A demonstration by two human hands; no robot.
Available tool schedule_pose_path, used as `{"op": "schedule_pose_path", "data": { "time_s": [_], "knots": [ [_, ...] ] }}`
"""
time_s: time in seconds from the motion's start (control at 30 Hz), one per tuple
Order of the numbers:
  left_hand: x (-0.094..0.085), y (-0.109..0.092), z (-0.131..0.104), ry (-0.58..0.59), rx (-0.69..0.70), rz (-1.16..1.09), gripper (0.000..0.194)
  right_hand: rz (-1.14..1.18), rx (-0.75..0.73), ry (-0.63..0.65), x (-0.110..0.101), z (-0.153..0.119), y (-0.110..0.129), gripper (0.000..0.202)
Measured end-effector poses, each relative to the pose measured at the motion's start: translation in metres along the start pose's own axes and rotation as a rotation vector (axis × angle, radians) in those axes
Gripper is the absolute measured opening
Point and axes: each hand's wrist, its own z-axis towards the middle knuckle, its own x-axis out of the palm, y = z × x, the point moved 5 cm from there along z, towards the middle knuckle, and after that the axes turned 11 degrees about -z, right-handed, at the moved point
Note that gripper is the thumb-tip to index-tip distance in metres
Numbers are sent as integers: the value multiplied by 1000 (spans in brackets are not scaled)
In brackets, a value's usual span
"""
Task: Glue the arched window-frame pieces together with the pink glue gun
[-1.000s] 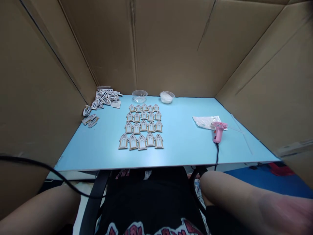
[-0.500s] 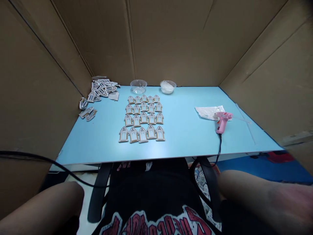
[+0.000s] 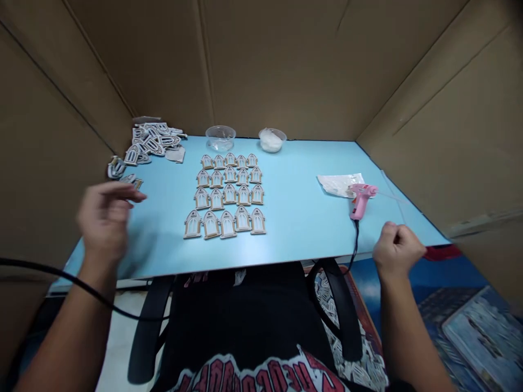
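Observation:
My left hand (image 3: pixel 107 218) is over the left side of the blue table, fingers apart and slightly blurred, holding nothing that shows. It is nearest to a few loose pieces partly hidden behind it. My right hand (image 3: pixel 397 248) is a closed fist by the right front edge; whatever it may hold is hidden. Small arched window pieces (image 3: pixel 227 224) lie in four rows left of the table's middle. A pink glue gun (image 3: pixel 360 200) rests partly on a white plastic packet (image 3: pixel 337 185), with a clear stick in its back end.
A pile of arched pieces (image 3: pixel 153 142) fills the back left corner. Two clear bowls (image 3: pixel 220 139) (image 3: pixel 272 140) stand at the back, the right one holding white material. Cardboard walls surround the table (image 3: pixel 292 218). A black cable (image 3: pixel 61 276) crosses my left forearm.
Both hands have come up into view, the left over the table and the right at its front edge. The whole view has shifted slightly; the pieces and glue gun keep their places on the table.

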Motion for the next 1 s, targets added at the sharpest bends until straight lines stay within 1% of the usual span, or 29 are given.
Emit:
{"op": "schedule_pose_path", "data": {
  "time_s": [0.03, 0.1, 0.13, 0.17, 0.2, 0.23, 0.3, 0.33, 0.4, 0.47, 0.5, 0.53, 0.6, 0.63, 0.67, 0.73, 0.87, 0.93, 1.0],
  "knots": [
    [12, 4, -5, 98, -1, -17, 56, 0, 47, 21, 6, 3, -6, 43],
    [40, 8, -21, 361, 7, 14, 68, 8, 105, 54, 15, 7, -15, 35],
    [53, 10, -30, 495, 11, 70, 73, 13, 120, 70, 18, 9, -16, 35],
    [64, 10, -40, 595, 29, 126, 78, 15, 129, 74, 21, 10, -17, 37],
    [73, 11, -49, 678, 31, 172, 81, 16, 137, 66, 22, 10, -15, 38],
    [81, 11, -56, 735, 29, 200, 82, 20, 134, 51, 23, 9, -11, 38],
    [93, 11, -67, 814, 19, 212, 89, 50, 73, 43, 23, 3, 4, 38],
    [98, 10, -71, 841, 15, 218, 93, 81, 5, 75, 24, -3, 17, 39],
    [105, 8, -75, 893, -6, 251, 102, 169, -177, 188, 28, -17, 47, 42],
    [110, 6, -76, 948, -54, 299, 105, 265, -366, 316, 33, -35, 80, 35],
    [112, 5, -76, 968, -82, 315, 105, 304, -487, 378, 35, -45, 97, 29],
    [113, 2, -76, 976, -102, 326, 105, 318, -644, 433, 37, -56, 114, 28],
    [115, -3, -75, 982, -124, 342, 104, 301, -898, 501, 42, -74, 142, 36],
    [117, -5, -75, 981, -125, 348, 103, 278, -980, 534, 47, -81, 153, 43],
    [118, -7, -76, 981, -120, 354, 103, 250, -1030, 573, 53, -85, 162, 52],
    [122, -11, -76, 977, -103, 368, 103, 197, -1081, 675, 66, -90, 178, 71],
    [129, -15, -73, 966, -55, 423, 108, 154, -1175, 868, 93, -90, 207, 100],
    [132, -18, -70, 962, 4, 445, 110, 151, -1197, 935, 105, -86, 219, 112],
    [136, -20, -67, 969, 66, 446, 109, 146, -1194, 977, 114, -80, 229, 117]
  ]
}}
